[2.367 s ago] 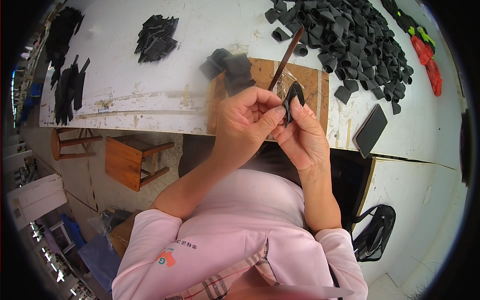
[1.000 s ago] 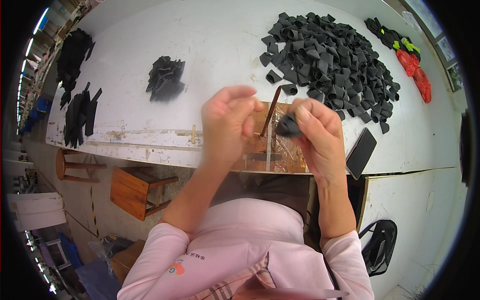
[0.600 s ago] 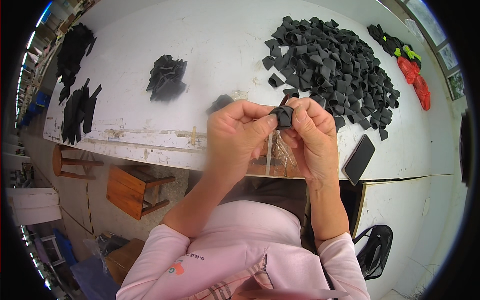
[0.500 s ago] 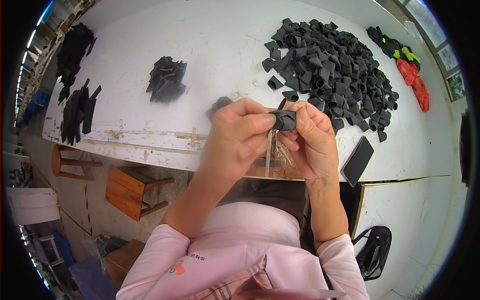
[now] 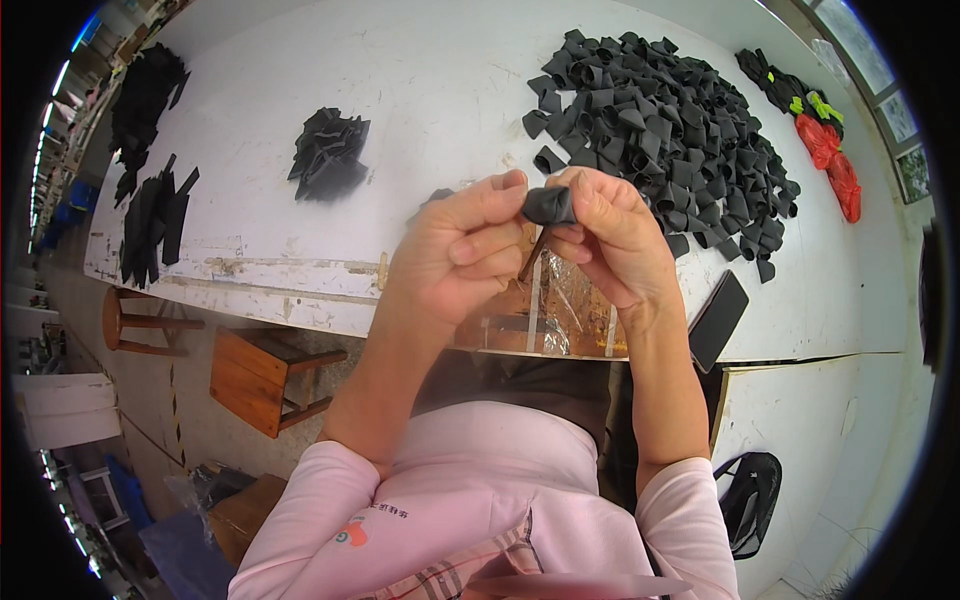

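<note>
Black piece point(image 5: 549, 205) crosswise between both hands

A big heap of black pieces point(image 5: 670, 130) lies just beyond the hands. A smaller black bundle point(image 5: 328, 155) sits well off to their left. A dark phone point(image 5: 718, 320) rests near the right wrist. Wooden stools point(image 5: 265, 378) stand on the floor below the white table point(image 5: 300, 270).
</note>
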`<state>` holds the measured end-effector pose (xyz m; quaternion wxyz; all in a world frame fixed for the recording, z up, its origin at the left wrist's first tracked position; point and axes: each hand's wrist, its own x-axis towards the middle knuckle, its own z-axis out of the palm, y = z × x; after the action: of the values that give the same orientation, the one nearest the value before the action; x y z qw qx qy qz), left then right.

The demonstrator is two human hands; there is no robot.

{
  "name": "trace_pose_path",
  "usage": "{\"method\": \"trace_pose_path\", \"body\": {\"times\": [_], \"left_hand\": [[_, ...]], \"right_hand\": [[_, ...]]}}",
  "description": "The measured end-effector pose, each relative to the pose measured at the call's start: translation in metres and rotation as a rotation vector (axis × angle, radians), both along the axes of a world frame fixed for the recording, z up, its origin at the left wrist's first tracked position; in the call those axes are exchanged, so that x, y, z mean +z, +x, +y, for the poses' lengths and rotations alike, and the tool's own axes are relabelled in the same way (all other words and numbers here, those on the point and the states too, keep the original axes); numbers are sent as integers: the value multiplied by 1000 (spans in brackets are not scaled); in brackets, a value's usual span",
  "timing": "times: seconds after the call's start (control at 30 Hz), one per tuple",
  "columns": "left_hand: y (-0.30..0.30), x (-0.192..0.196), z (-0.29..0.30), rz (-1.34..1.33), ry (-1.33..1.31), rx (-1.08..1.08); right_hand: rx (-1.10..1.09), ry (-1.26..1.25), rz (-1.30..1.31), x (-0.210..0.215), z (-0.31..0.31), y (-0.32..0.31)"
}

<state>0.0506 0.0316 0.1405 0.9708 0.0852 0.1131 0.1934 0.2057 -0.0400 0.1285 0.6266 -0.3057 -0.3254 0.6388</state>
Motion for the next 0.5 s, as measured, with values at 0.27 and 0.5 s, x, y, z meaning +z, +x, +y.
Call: {"method": "trace_pose_path", "body": {"times": [0.27, 0.5], "left_hand": [[-1, -5, 0, -112, -224, -13], [-1, -12, -9, -60, 23, 10]], "right_hand": [[5, -9, -30, 12, 7, -1], [-4, 45, -13, -10, 5, 3]]}}
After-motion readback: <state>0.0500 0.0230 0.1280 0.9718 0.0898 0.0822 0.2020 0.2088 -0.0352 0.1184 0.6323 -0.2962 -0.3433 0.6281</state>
